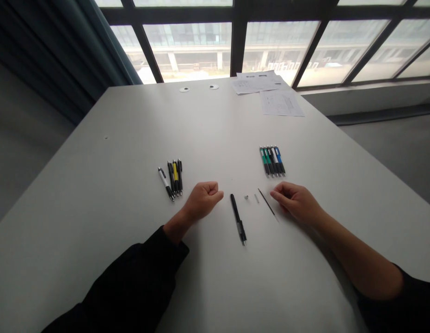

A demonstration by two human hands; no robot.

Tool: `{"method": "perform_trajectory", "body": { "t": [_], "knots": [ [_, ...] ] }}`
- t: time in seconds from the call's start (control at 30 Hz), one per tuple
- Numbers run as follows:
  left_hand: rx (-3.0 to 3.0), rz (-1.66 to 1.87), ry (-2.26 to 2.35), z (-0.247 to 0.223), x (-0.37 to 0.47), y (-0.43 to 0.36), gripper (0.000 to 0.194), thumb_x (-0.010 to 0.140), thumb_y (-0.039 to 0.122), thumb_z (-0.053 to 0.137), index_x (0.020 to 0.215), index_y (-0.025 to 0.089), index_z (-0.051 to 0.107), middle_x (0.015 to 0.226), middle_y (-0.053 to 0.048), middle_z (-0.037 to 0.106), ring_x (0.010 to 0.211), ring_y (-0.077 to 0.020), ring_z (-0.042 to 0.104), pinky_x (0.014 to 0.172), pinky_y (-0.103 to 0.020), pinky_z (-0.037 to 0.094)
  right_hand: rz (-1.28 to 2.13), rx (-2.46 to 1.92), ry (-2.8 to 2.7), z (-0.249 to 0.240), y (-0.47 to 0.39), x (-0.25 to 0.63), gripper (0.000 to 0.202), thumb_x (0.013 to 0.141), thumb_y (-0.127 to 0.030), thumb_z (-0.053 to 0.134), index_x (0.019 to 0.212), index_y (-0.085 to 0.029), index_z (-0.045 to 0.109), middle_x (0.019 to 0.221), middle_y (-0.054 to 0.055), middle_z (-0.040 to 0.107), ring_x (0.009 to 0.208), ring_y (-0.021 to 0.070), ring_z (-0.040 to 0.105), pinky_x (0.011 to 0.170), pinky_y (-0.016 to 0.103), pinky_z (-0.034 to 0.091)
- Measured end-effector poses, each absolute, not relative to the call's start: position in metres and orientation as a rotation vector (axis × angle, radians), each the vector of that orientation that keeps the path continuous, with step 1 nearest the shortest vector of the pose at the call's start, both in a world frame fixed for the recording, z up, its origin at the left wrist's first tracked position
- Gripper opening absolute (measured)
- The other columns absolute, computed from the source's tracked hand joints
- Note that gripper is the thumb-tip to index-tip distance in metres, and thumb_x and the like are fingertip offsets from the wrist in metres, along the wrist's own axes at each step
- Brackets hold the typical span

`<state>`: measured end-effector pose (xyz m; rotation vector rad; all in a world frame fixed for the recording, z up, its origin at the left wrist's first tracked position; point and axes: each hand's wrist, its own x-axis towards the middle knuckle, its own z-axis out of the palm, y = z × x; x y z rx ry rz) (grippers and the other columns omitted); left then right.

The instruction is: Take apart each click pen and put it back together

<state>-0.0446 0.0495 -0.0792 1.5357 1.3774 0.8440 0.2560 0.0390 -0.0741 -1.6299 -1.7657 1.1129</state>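
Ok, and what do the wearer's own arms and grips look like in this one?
The left sleeve is black, long and loose; the right sleeve is also black but ends near the elbow, leaving the right forearm bare. No markings show on either. The left grip and right grip are bare hands, without gloves or visible rings.

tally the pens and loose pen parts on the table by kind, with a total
Pens in the left group: 4
Pens in the right group: 5
Black pen body: 1
Small silvery piece: 1
Spring-like piece: 1
Thin dark refill: 1
Total: 13
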Motion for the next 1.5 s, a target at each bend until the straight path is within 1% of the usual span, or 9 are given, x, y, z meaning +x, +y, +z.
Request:
{"method": "perform_trajectory", "body": {
  "t": [0.43, 0.53, 0.67, 0.8, 0.93, 1.07, 1.3, 1.4, 1.5],
  "knots": [
    [1.748, 0.737, 1.418, -0.077, -0.041, 0.048, 0.041, 0.079, 0.035, 0.056, 0.058, 0.022, 0.024, 0.055, 0.007, 0.026, 0.055, -0.0090, 0.025, 0.055, -0.024, 0.024, 1.080, -1.641, -1.822, -0.070, 0.040, 0.254, 0.039, 0.090, -0.056, 0.060, 0.074, -0.021, 0.059, 0.053, -0.003, 0.056, 0.049, 0.0134, 0.048, 0.055, 0.027, 0.040],
    [1.838, 0.647, 1.450, -0.075, -0.034, 0.041, 0.046, 0.085, 0.045, 0.059, 0.057, 0.021, 0.032, 0.052, 0.006, 0.033, 0.053, -0.0100, 0.029, 0.056, -0.026, 0.024, 1.066, -1.642, -1.853, -0.071, 0.038, 0.254, 0.036, 0.089, -0.053, 0.062, 0.075, -0.020, 0.061, 0.057, -0.002, 0.058, 0.053, 0.0134, 0.048, 0.056, 0.027, 0.039],
    [1.937, 0.511, 1.515, -0.072, -0.021, 0.030, 0.044, 0.084, 0.056, 0.067, 0.062, 0.020, 0.052, 0.058, 0.001, 0.052, 0.054, -0.0141, 0.040, 0.058, -0.029, 0.023, 1.035, -1.612, -1.989, -0.066, 0.033, 0.254, 0.030, 0.087, -0.048, 0.067, 0.078, -0.020, 0.067, 0.066, 0.001, 0.065, 0.060, 0.0148, 0.052, 0.057, 0.028, 0.039],
    [1.944, 0.460, 1.610, -0.072, -0.014, 0.024, 0.045, 0.080, 0.062, 0.070, 0.067, 0.021, 0.055, 0.059, -0.001, 0.054, 0.055, -0.0183, 0.048, 0.060, -0.030, 0.028, 0.953, -1.636, -2.136, -0.057, 0.026, 0.250, 0.029, 0.084, -0.048, 0.070, 0.076, -0.020, 0.068, 0.065, 0.003, 0.067, 0.059, 0.0169, 0.055, 0.058, 0.030, 0.041],
    [1.874, 0.476, 1.664, -0.071, -0.012, 0.023, 0.031, 0.075, 0.045, 0.075, 0.066, 0.022, 0.056, 0.057, 0.000, 0.053, 0.056, -0.0196, 0.050, 0.062, -0.030, 0.030, 0.839, -1.777, -2.244, -0.049, 0.022, 0.246, 0.021, 0.086, -0.038, 0.064, 0.075, -0.021, 0.071, 0.071, 0.005, 0.073, 0.062, 0.0204, 0.063, 0.062, 0.033, 0.045],
    [1.735, 0.594, 1.662, -0.070, -0.015, 0.026, 0.017, 0.075, 0.030, 0.070, 0.066, 0.021, 0.058, 0.056, 0.001, 0.055, 0.055, -0.0177, 0.048, 0.061, -0.030, 0.031, 0.726, -1.918, -2.288, -0.048, 0.022, 0.250, 0.020, 0.086, -0.030, 0.059, 0.070, -0.022, 0.070, 0.071, 0.007, 0.074, 0.063, 0.0223, 0.065, 0.062, 0.034, 0.045],
    [1.394, 0.879, 1.239, -0.078, -0.034, 0.039, 0.025, 0.087, 0.044, 0.058, 0.085, 0.018, 0.057, 0.066, 0.002, 0.058, 0.057, -0.0128, 0.049, 0.058, -0.026, 0.039, 0.668, -2.066, -2.300, -0.058, 0.021, 0.271, 0.017, 0.076, -0.020, 0.061, 0.060, -0.022, 0.055, 0.063, 0.008, 0.067, 0.057, 0.0215, 0.055, 0.056, 0.033, 0.034],
    [1.255, 0.928, 0.991, -0.080, -0.035, 0.040, 0.031, 0.088, 0.048, 0.059, 0.094, 0.017, 0.059, 0.083, -0.005, 0.067, 0.073, -0.0156, 0.061, 0.068, -0.027, 0.047, 0.728, -2.054, -2.297, -0.056, 0.022, 0.270, 0.019, 0.073, -0.020, 0.062, 0.057, -0.022, 0.052, 0.060, 0.006, 0.063, 0.054, 0.0189, 0.052, 0.052, 0.031, 0.031],
    [1.116, 0.919, 0.790, -0.079, -0.033, 0.036, 0.035, 0.088, 0.052, 0.060, 0.097, 0.018, 0.057, 0.095, -0.008, 0.068, 0.088, -0.0193, 0.067, 0.080, -0.032, 0.052, 1.145, -1.871, -2.247, -0.041, 0.023, 0.265, 0.020, 0.073, -0.023, 0.062, 0.058, -0.022, 0.050, 0.057, 0.001, 0.057, 0.051, 0.0140, 0.047, 0.049, 0.027, 0.032]
  ]
}}
